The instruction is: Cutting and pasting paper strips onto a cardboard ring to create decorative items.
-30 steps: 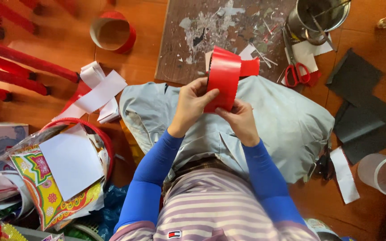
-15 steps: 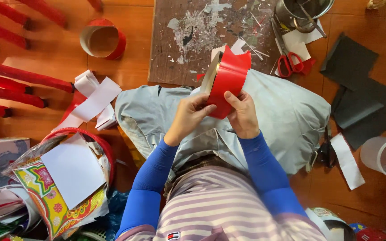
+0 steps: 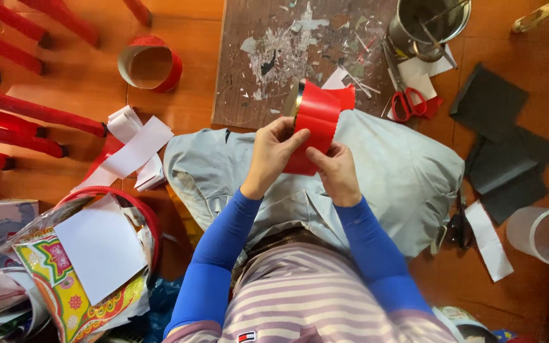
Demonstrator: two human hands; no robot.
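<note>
Where it tilted before, both hands (image 3: pixel 306 162) hold the red paper band (image 3: pixel 316 124) upright.

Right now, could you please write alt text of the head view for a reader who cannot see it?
Seen from above, a person's left hand and right hand hold a curled red paper band over a grey cloth on their lap. Ahead lie a paint-stained board, red-handled scissors and a metal pot on the wooden floor.

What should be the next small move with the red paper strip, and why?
Probably press the loose upper end flat. The red paper strip is curled around a cardboard ring, held by the left hand and right hand, and its scalloped top edge stands away.
</note>
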